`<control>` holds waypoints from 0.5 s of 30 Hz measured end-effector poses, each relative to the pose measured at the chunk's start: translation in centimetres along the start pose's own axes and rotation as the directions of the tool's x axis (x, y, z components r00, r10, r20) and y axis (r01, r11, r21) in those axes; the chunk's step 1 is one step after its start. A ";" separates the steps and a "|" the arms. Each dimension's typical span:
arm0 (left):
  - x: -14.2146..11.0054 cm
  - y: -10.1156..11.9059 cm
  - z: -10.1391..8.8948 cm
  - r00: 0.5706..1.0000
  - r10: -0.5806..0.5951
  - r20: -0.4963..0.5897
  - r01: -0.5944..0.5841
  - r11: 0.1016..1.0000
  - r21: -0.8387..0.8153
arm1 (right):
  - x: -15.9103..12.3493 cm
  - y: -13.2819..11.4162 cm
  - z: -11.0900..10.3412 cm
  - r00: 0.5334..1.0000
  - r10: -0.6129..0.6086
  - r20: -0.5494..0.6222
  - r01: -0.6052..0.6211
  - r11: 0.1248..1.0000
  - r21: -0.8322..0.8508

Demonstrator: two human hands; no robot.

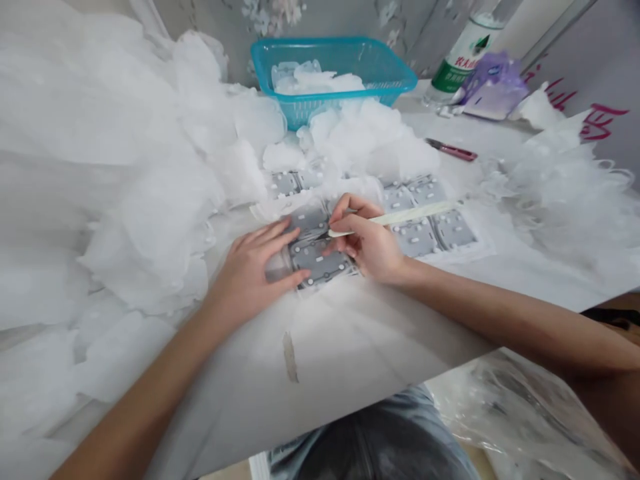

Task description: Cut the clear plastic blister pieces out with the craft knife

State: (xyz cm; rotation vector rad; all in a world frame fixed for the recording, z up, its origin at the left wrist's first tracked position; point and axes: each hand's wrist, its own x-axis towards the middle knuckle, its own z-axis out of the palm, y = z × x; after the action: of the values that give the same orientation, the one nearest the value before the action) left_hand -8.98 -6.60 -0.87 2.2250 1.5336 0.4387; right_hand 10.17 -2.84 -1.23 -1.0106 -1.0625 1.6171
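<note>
My left hand [255, 267] lies with fingers spread on the left edge of a sheet of grey rectangular pieces [323, 261] dotted with small white parts. In my right hand [367, 240] is a long, slim, pale stick-like tool [420, 213], pinched close to its dark tip. That tip points down at the seam between two grey pieces, just right of my left fingertips; whether it touches them I cannot tell. More grey pieces [415, 237] in a clear, film-like sheet lie to the right of my right hand.
White, thin translucent pieces [150, 173] are heaped at left and behind the sheet. A blue basket [335, 100] holds more of them. A red-handled cutter [453, 150], a bottle [457, 63] and a purple packet [495, 87] are at back right. Clear plastic scraps [565, 187] pile at right.
</note>
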 end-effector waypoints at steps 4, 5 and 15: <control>0.0 0.8 0.2 1.000 -0.014 0.027 0.010 0.984 0.175 | 0.6 -0.5 -1.0 0.999 -0.050 -0.002 0.050 0.998 -0.044; 0.1 1.1 0.3 0.999 -0.017 0.030 0.011 0.980 0.200 | 0.6 -0.7 -1.0 0.997 -0.081 -0.013 0.080 0.994 -0.069; 0.2 1.0 0.7 1.000 0.002 0.023 -0.008 0.971 0.240 | -1.3 -1.0 1.1 0.843 -0.297 0.448 0.505 0.725 -0.468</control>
State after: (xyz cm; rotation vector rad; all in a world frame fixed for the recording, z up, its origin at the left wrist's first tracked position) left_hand -7.79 -6.82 -0.94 2.4055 1.6452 0.2376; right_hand 9.74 -4.12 0.20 -0.7791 -1.9539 1.1321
